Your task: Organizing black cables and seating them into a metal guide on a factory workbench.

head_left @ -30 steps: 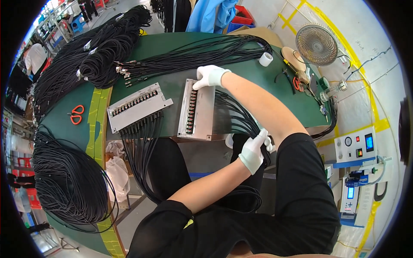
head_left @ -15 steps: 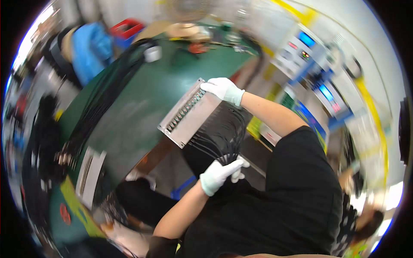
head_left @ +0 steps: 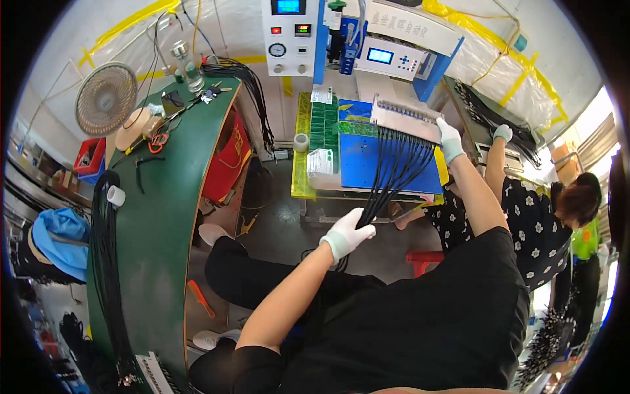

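Note:
My right hand [head_left: 449,139], in a white glove, grips the right end of a silvery metal fixture plate [head_left: 408,122] with a row of slots along its far edge. Several black cables [head_left: 396,161] run from the plate toward me and gather into one bundle. Closed round that bundle is my gloved left hand [head_left: 350,235]. The plate is held over a blue work surface [head_left: 361,161] on the bench in front of the machine. How the cable ends sit in the slots is too small to make out.
A dispensing-type machine [head_left: 348,52] with lit screens stands behind the blue surface. On its left sit a tape roll [head_left: 301,142] and green pads [head_left: 321,125]. The green table [head_left: 164,197] carries black cables [head_left: 105,249] and orange-handled scissors [head_left: 157,140]. A co-worker's gloved hand [head_left: 503,133] is at the right.
I have turned from the green table to the machine bench. The plate and cables came along, still in both hands, and the plate is now over the blue surface.

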### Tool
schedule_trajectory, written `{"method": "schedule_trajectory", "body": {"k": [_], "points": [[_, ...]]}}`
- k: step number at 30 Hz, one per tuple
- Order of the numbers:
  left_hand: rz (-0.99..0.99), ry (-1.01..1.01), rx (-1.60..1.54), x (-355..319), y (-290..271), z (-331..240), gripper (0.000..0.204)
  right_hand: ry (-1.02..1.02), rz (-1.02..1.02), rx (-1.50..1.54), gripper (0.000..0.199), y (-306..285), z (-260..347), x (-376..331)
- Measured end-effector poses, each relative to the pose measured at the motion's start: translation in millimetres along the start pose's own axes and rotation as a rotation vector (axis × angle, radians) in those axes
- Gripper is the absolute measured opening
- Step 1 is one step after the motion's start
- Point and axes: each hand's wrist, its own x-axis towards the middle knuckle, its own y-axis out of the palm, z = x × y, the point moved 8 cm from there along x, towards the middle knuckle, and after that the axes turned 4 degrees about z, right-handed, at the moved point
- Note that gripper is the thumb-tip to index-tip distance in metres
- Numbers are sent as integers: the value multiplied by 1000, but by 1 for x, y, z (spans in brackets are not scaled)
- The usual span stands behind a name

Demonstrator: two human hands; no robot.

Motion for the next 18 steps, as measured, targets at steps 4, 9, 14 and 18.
{"method": "schedule_trajectory", "body": {"k": [4,9,14,18], "points": [[62,-56,-33,2,22,3,26,-46,-100,-384,63,-24,-49,35],[20,-63,-200,-4,22,24,29,-26,-39,-455,62,26,-55,20],[83,-64,-222,-12,38,12,28,51,23,-604,62,39,-32,-1],[68,-78,-244,-8,38,20,28,85,46,-553,62,42,-27,-8]]}}
